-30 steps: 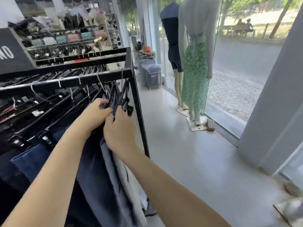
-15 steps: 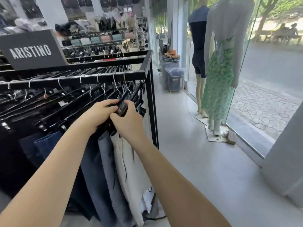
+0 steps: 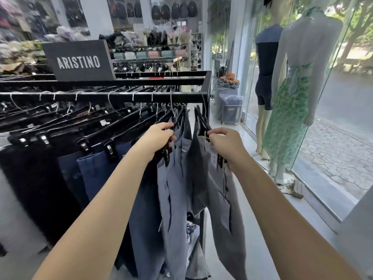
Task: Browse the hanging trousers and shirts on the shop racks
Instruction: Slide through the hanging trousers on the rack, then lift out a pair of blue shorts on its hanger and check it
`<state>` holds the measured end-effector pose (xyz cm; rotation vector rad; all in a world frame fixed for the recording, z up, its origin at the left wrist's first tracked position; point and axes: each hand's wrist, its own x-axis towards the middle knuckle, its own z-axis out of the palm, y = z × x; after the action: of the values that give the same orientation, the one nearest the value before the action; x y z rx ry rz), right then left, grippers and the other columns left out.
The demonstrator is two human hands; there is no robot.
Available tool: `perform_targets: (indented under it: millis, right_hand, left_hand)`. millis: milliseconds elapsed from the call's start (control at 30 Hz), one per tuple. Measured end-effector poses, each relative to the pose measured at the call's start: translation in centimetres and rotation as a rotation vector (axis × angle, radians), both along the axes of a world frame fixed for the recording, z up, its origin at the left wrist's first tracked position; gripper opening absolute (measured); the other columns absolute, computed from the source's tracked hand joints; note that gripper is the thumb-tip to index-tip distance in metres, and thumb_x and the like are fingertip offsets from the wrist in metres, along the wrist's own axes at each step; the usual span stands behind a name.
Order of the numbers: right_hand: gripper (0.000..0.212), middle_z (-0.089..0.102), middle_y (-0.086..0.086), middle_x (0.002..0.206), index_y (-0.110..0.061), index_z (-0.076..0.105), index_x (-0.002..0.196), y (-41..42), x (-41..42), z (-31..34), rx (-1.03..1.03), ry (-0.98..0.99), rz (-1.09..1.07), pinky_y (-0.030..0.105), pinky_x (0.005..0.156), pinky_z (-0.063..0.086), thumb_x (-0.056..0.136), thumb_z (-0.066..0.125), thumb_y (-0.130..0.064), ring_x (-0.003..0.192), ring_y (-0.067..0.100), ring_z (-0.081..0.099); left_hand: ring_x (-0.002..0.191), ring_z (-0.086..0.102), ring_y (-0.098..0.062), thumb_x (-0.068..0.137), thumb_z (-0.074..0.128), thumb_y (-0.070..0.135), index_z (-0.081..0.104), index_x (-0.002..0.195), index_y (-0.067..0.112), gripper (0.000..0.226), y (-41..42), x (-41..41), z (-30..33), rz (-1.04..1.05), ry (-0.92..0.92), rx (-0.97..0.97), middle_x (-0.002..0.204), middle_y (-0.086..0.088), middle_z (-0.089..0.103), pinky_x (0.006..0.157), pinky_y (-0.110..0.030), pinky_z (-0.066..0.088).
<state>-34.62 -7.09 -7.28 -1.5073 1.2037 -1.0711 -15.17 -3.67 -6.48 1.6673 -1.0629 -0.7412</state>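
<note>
A black metal rack (image 3: 121, 96) carries a row of trousers on black clip hangers. My left hand (image 3: 159, 136) grips the hanger of a light blue-grey pair (image 3: 171, 188). My right hand (image 3: 226, 144) grips the hanger of the grey pair (image 3: 226, 209) at the rack's right end, pulled to the right. A gap is open between these two pairs. Dark blue jeans (image 3: 96, 174) and black trousers (image 3: 34, 178) hang further left.
A black ARISTINO sign (image 3: 78, 61) stands on the rack top. Two mannequins (image 3: 294, 87) stand at the glass shopfront (image 3: 343, 118) on the right. A wrapped suitcase (image 3: 230, 110) sits beyond the rack. Shelves of bags (image 3: 153, 49) fill the back. Pale floor (image 3: 262, 229) runs between rack and window.
My hands have moved apart: the right hand drew the grey trousers to the right while the left holds the neighbouring pair. The view has shifted left and up.
</note>
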Motion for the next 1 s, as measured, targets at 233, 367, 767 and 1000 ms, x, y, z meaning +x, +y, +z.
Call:
perform_targets:
  millis: [233,367,767,1000]
  right_hand:
    - [0.023,0.063,0.004,0.11,-0.028,0.07,0.097,-0.2,0.1,0.8,-0.215,0.471,0.028,0.033,0.075,0.051,0.086,0.05,-0.024,0.089,0.023,0.06]
    - [0.027,0.061,0.007,0.11,-0.018,0.073,0.104,0.8,2.6,2.4,-0.605,0.517,-0.034,0.034,0.09,0.048,0.089,0.051,-0.014,0.102,0.023,0.057]
    - [0.023,0.068,0.002,0.106,-0.026,0.072,0.106,0.6,7.8,2.2,-0.399,0.747,0.135,0.037,0.086,0.054,0.089,0.055,-0.026,0.098,0.022,0.062]
    - [0.029,0.059,-0.008,0.079,-0.023,0.077,0.102,0.5,7.0,3.0,-0.362,0.758,0.043,0.023,0.068,0.048,0.081,0.06,-0.013,0.07,0.01,0.057]
  left_hand:
    - [0.078,0.059,-0.015,0.09,0.063,0.011,0.058,0.128,0.029,0.042,0.7,-0.1,0.7,-0.089,0.099,0.064,0.106,-0.01,0.072,0.079,-0.036,0.054]
    - [0.068,0.051,-0.013,0.083,0.073,0.019,0.06,0.125,0.033,0.046,0.5,-1.3,0.9,-0.103,0.133,0.051,0.097,-0.005,0.072,0.059,-0.027,0.046]
    - [0.08,0.065,-0.016,0.09,0.05,-0.005,0.061,0.123,0.009,0.039,1.7,3.2,2.9,-0.015,-0.285,-0.137,0.112,-0.012,0.065,0.072,-0.02,0.055]
    - [0.117,0.056,-0.022,0.081,0.063,0.003,0.065,0.122,0.012,0.042,2.5,8.4,2.4,-0.104,-0.824,0.049,0.119,-0.007,0.064,0.093,-0.024,0.046]
